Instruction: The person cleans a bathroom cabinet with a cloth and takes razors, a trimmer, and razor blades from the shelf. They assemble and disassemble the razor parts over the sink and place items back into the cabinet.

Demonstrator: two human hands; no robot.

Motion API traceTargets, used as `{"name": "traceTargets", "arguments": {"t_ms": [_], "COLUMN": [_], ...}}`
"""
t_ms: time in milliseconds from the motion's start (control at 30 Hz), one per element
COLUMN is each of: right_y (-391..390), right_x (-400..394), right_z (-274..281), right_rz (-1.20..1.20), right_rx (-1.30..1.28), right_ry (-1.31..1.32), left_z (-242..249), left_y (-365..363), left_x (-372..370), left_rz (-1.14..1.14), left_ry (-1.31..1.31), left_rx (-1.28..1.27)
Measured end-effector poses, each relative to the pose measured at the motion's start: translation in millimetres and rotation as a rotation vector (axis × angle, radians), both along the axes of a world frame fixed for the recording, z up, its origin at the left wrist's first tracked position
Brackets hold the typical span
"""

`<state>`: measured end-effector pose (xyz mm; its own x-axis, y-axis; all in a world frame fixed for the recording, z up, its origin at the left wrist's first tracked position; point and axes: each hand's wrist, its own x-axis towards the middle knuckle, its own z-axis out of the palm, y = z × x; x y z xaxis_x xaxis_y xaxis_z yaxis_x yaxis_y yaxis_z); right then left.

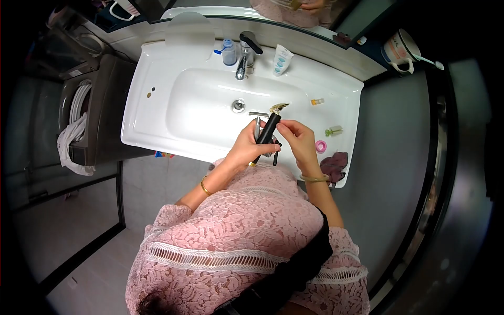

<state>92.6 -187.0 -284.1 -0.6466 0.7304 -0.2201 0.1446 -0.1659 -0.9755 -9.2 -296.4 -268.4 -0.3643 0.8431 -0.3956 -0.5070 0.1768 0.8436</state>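
My left hand (248, 147) is closed around a black hair clipper (269, 130) with a gold head, tilted with the head up and to the right. A silver safety razor (258, 126) is held in the same hand, beside the clipper, with its head over the basin. A thin black piece (276, 155) sticks out below the left thumb. My right hand (298, 139) has its thumb and finger pinched together, fingertips right at the clipper's upper side; what lies between them is hidden. Both hands are over the front of the white washbasin (194, 134).
Behind the basin stand a chrome faucet (242, 65), a blue bottle (229, 52) and a white tube (282, 60). On the right ledge lie an orange-capped vial (317, 101), a small green item (333, 130), a pink ring (321, 146) and a dark cloth (334, 167). A mug (397, 50) holds a toothbrush.
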Motion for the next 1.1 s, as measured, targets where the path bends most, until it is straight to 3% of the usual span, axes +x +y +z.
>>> {"name": "traceTargets", "arguments": {"t_ms": [67, 300, 700, 933, 1100], "right_y": [-0.7, -1.4, 19.1, 34.9, 35.2], "right_x": [-2.6, 0.4, 10.6, 20.9, 20.5], "right_z": [6.6, 10.4, 18.6, 20.7, 50.8], "right_rz": [0.061, 0.014, -0.286, -0.305, -0.349], "right_rx": [-0.134, -0.223, -0.516, -0.544, -0.470], "right_ry": [-0.051, 0.016, 0.318, 0.475, 0.503], "left_z": [-0.9, -0.6, -11.9, -14.8, -7.8], "left_y": [0.9, 0.4, -1.0, -1.7, -2.4], "left_x": [0.5, -1.0, 10.8, 14.2, 8.3], "left_rz": [-0.026, -0.124, -0.214, -0.214, -0.204], "left_ry": [0.002, -0.079, -0.335, -0.425, -0.364], "left_rx": [-0.003, 0.016, 0.107, 0.079, 0.056]}}
